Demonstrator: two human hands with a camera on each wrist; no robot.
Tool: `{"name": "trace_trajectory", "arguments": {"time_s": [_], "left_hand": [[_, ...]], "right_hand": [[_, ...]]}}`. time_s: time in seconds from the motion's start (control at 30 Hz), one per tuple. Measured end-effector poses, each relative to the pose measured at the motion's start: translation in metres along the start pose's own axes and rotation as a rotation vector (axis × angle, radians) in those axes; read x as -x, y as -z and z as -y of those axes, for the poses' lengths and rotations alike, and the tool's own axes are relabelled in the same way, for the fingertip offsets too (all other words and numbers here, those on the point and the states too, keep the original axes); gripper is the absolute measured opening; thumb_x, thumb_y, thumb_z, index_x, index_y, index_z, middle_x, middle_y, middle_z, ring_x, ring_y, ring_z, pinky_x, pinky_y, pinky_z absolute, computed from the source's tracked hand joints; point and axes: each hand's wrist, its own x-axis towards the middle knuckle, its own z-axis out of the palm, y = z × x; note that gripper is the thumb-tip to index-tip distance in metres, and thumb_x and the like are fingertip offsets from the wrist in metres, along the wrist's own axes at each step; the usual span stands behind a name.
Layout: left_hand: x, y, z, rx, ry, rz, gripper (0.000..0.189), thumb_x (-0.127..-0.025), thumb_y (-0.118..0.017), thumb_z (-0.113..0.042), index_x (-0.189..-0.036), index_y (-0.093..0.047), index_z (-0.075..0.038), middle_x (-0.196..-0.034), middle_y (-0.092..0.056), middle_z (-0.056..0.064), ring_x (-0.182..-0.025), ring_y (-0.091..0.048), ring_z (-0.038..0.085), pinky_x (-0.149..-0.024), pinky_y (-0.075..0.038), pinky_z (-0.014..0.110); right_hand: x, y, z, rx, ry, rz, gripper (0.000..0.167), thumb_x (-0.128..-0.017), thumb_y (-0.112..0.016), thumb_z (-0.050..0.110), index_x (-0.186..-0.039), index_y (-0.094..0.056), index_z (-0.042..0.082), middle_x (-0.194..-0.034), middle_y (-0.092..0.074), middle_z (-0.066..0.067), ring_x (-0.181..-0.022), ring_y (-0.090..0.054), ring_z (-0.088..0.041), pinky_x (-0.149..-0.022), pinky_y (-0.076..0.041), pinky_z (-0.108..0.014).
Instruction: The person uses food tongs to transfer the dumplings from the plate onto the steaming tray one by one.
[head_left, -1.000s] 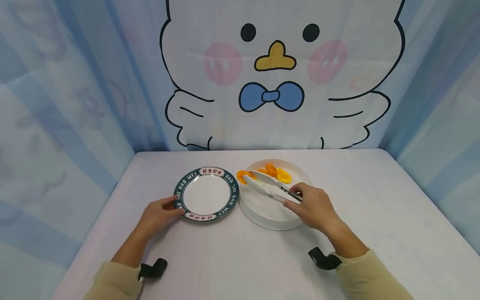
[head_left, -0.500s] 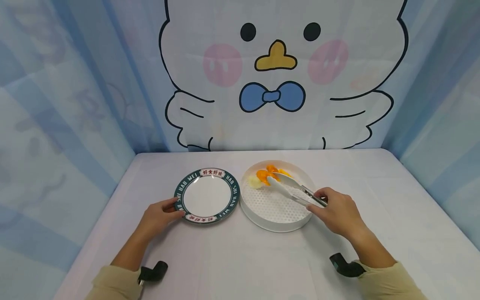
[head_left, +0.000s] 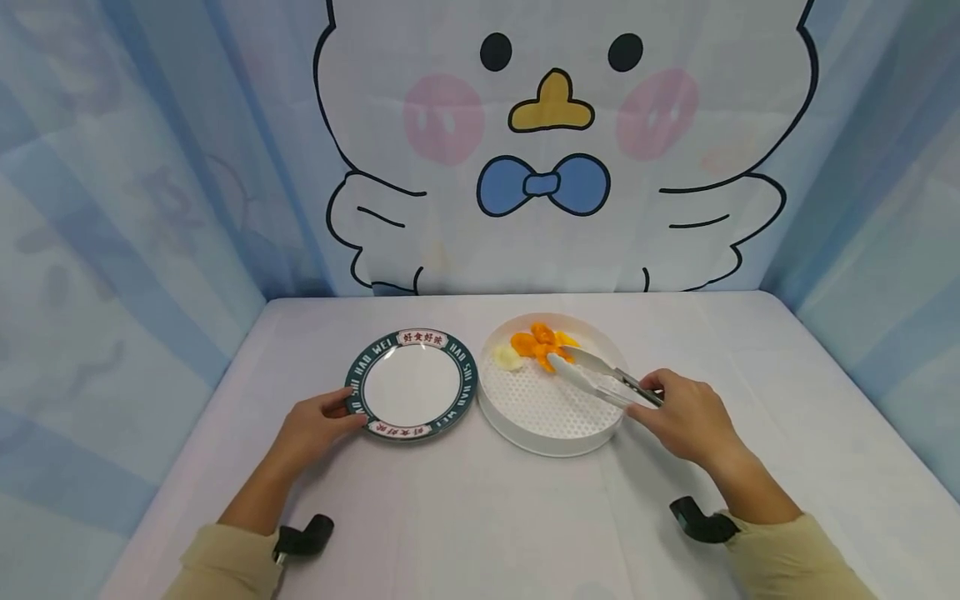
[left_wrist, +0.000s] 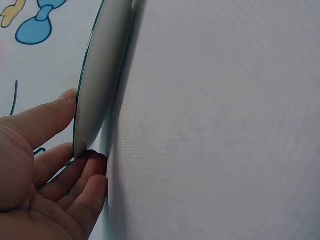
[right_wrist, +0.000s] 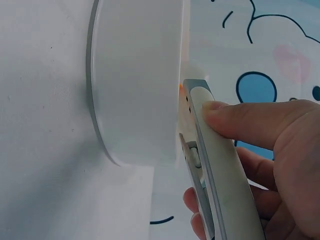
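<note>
My left hand (head_left: 313,429) holds the near left rim of a round plate (head_left: 411,385) with a dark green lettered border. In the left wrist view the thumb lies at the plate's edge and the fingers curl at its underside. With my right hand (head_left: 693,419) I grip metal tongs (head_left: 603,385) with white tips. Those tips stand slightly apart over a white round steamer tray (head_left: 551,421), right at several orange food pieces (head_left: 542,343). A yellow piece (head_left: 567,339) lies behind them, and a pale yellow piece (head_left: 507,358) to their left.
Plate and tray stand side by side, their rims close, on a table (head_left: 465,517) with a white cloth. Behind it hangs a curtain (head_left: 555,250) printed with a cartoon bird. Blue curtains flank both sides.
The tongs moved right across the tray; an orange piece at their tips shifted right to the other pieces, uncovering the pale yellow one. My left hand and the plate have stayed put.
</note>
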Motion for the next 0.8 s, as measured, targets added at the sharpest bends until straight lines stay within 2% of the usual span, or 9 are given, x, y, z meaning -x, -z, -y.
{"name": "trace_trajectory", "arguments": {"time_s": [0.37, 0.6, 0.7, 0.8], "left_hand": [[0.0001, -0.0001, -0.0014, 0.011, 0.007, -0.003, 0.071, -0.091, -0.075, -0.031, -0.148, -0.045, 0.001, -0.137, -0.055, 0.026, -0.126, -0.05, 0.039, -0.107, -0.04, 0.054], [-0.0009, -0.0016, -0.0005, 0.007, 0.015, -0.006, 0.071, -0.091, -0.075, -0.031, -0.148, -0.045, 0.001, -0.137, -0.055, 0.026, -0.126, -0.05, 0.039, -0.107, -0.04, 0.053], [-0.0009, -0.0014, -0.0007, -0.005, 0.01, -0.009, 0.071, -0.091, -0.074, -0.032, -0.148, -0.046, 0.001, -0.137, -0.055, 0.026, -0.126, -0.05, 0.04, -0.107, -0.04, 0.054], [-0.0005, -0.0012, -0.0012, -0.011, 0.009, -0.012, 0.071, -0.092, -0.074, -0.032, -0.147, -0.046, 0.001, -0.137, -0.055, 0.026, -0.126, -0.05, 0.04, -0.107, -0.04, 0.054]], "right_hand": [[-0.0058, -0.0011, 0.0005, 0.047, 0.033, 0.012, 0.042, -0.085, -0.077, 0.027, -0.109, -0.064, -0.004, -0.092, -0.068, -0.017, -0.072, -0.055, -0.026, -0.064, -0.047, -0.044], [-0.0064, 0.001, 0.0, 0.032, 0.021, 0.016, 0.044, -0.085, -0.078, 0.028, -0.111, -0.064, -0.005, -0.099, -0.068, -0.021, -0.074, -0.055, -0.028, -0.064, -0.048, -0.045], [-0.0057, 0.0009, 0.0015, 0.01, 0.005, 0.008, 0.047, -0.086, -0.078, 0.03, -0.114, -0.063, -0.005, -0.104, -0.067, -0.023, -0.079, -0.056, -0.031, -0.068, -0.049, -0.046], [-0.0043, -0.0003, 0.0037, -0.035, -0.003, -0.014, 0.049, -0.086, -0.077, 0.03, -0.117, -0.062, -0.006, -0.115, -0.062, -0.028, -0.093, -0.058, -0.038, -0.078, -0.051, -0.054]]}}
